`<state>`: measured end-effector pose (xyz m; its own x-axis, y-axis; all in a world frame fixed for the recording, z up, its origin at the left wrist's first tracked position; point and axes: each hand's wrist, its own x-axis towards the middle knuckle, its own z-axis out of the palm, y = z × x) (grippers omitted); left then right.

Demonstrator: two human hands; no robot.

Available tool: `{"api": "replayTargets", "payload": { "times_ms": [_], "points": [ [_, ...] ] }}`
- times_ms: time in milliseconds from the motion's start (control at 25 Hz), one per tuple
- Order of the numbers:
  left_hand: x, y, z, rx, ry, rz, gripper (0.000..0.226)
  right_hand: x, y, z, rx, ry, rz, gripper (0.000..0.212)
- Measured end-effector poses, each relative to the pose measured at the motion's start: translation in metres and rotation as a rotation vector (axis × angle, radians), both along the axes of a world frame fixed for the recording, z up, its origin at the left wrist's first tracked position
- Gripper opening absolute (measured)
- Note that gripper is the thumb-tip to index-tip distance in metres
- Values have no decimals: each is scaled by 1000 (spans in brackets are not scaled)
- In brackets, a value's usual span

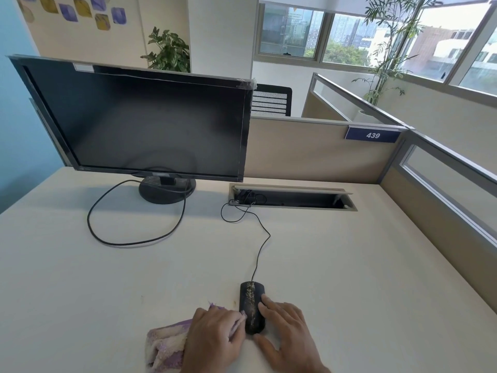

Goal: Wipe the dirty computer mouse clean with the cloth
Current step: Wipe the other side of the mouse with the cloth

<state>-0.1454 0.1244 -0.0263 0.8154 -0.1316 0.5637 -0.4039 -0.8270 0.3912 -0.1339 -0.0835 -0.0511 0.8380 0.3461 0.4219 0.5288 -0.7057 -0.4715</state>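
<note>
Right hand (285, 332) cupping dirty mouse (252, 305), left hand (215, 337) on cloth (164, 343) beside it

A dark monitor (139, 122) stood on a pale desk (349, 265). Behind it ran a beige partition (309, 152) bearing a blue sign (373, 135) numbered 439. Beyond the monitor stood a leafy plant (168, 51) and a black mesh chair (271, 100). Far right of the monitor, bright windows (344, 36) admitted daylight.
</note>
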Motion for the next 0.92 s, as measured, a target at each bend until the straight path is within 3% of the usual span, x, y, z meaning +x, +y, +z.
{"api": "replayTargets", "payload": {
  "times_ms": [320,920],
  "points": [
    [19,-2,19,-138,297,21,29,1,0,1,5,-13,-5,55],
    [61,-7,31,-124,455,71,25,4,0,0,9,-48,-7,58]
  ]
}}
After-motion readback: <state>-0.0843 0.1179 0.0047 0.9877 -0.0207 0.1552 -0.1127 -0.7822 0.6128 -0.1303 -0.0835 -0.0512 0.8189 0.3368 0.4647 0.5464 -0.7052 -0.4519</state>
